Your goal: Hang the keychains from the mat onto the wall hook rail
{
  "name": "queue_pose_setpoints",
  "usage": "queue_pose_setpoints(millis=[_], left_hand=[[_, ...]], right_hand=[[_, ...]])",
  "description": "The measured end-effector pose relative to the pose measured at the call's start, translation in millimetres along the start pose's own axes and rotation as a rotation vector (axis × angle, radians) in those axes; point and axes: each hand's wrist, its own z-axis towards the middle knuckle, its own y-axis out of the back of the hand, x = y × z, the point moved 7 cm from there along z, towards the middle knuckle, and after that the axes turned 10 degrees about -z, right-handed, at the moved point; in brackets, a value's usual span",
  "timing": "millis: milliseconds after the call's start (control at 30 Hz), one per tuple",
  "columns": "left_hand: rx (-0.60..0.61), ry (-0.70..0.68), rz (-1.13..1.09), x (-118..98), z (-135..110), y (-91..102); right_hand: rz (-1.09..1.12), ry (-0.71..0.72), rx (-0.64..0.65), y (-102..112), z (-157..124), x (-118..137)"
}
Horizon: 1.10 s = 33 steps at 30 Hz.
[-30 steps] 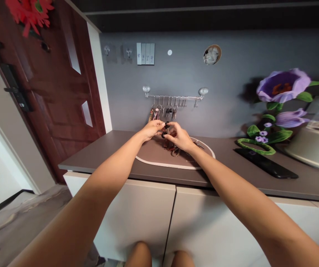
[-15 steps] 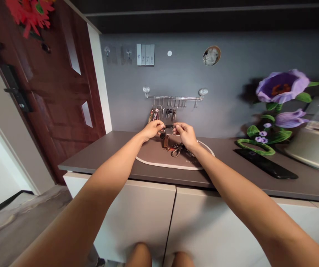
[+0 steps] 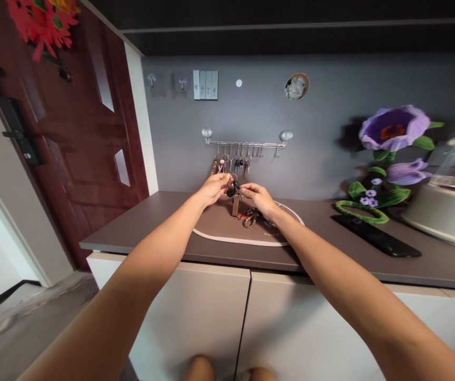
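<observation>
My left hand [image 3: 214, 189] pinches a bunch of keys [image 3: 231, 190] by its metal ring, above the brown mat [image 3: 211, 233]. Dark fobs or keys hang from the ring, and a brown tag [image 3: 235, 205] dangles below. From the right, my right hand [image 3: 261, 199] has its thumb and fingertips closed on a dark piece of the same bunch. A patterned cord loop [image 3: 250, 218] with a reddish bit lies on the mat beneath my hands. Behind them, several keys [image 3: 240, 165] and charms hang from the hooks of a clear rail [image 3: 247, 144] on the wall.
A black phone-like slab [image 3: 378, 236] lies on the counter [image 3: 322, 254] at the right. Beside it stand a purple knitted flower [image 3: 396, 129] and a cream appliance [image 3: 437, 206]. A dark red door [image 3: 92, 137] is at the left, and a shelf [image 3: 291, 39] overhangs above.
The dark piece stretched between my hands has swung down against the rest of the bunch. My right hand has lowered slightly, and the view has shifted a little.
</observation>
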Motion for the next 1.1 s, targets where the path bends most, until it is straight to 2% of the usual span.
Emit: queue_pose_setpoints(millis=[333, 600, 867, 1100], left_hand=[[0.089, 0.017, -0.037, 11, 1, -8.8], [0.094, -0.011, 0.038, 13, 0, -12.2], [-0.033, -0.235, 0.374, 9, 0, -3.9], [-0.030, -0.451, 0.835, 9, 2, -4.8]], right_hand=[[-0.088, 0.219, -0.114, 10, 0, 20], [-0.079, 0.221, -0.088, 10, -1, 22], [-0.036, 0.175, -0.107, 12, 5, 12], [0.008, 0.070, -0.239, 28, 23, 14]])
